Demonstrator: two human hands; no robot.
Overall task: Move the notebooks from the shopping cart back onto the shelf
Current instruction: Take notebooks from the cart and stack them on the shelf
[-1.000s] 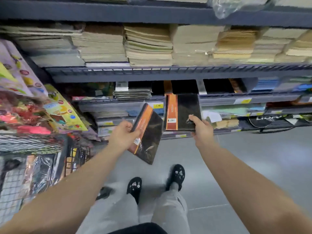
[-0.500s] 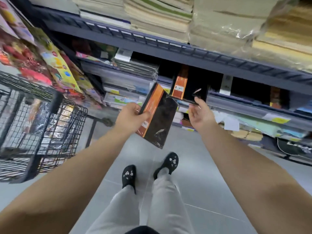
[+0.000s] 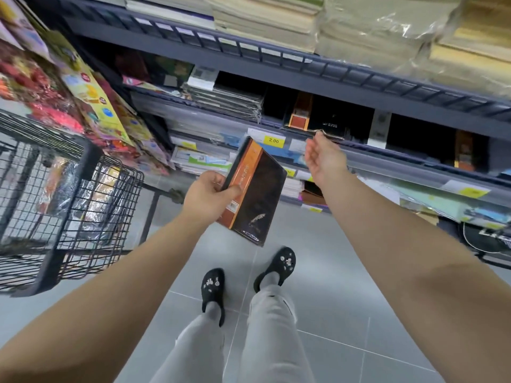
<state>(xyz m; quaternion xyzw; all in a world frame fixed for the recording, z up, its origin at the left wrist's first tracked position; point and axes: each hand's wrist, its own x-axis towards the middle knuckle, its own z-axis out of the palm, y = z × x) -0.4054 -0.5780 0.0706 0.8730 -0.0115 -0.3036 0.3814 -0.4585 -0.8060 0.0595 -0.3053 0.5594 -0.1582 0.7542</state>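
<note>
My left hand (image 3: 208,193) grips a black notebook with an orange spine band (image 3: 255,193), tilted, in front of the shelf's lower tiers. My right hand (image 3: 326,158) is open with the palm turned left, just below the shelf edge and holding nothing. Above it a matching black and orange notebook (image 3: 318,117) lies on the dark grey shelf (image 3: 359,153). The black wire shopping cart (image 3: 91,172) stands at the left with shiny wrapped items inside.
Stacks of wrapped paper pads (image 3: 276,20) fill the top shelf. Colourful packets (image 3: 94,100) hang at the left above the cart. Yellow price tags (image 3: 273,140) line the shelf rails. My legs and black shoes (image 3: 213,288) stand on grey floor tiles.
My right hand has placed its notebook on the shelf and let go, and is now drawn back open. The left hand still holds its notebook. The view has tilted down and left.
</note>
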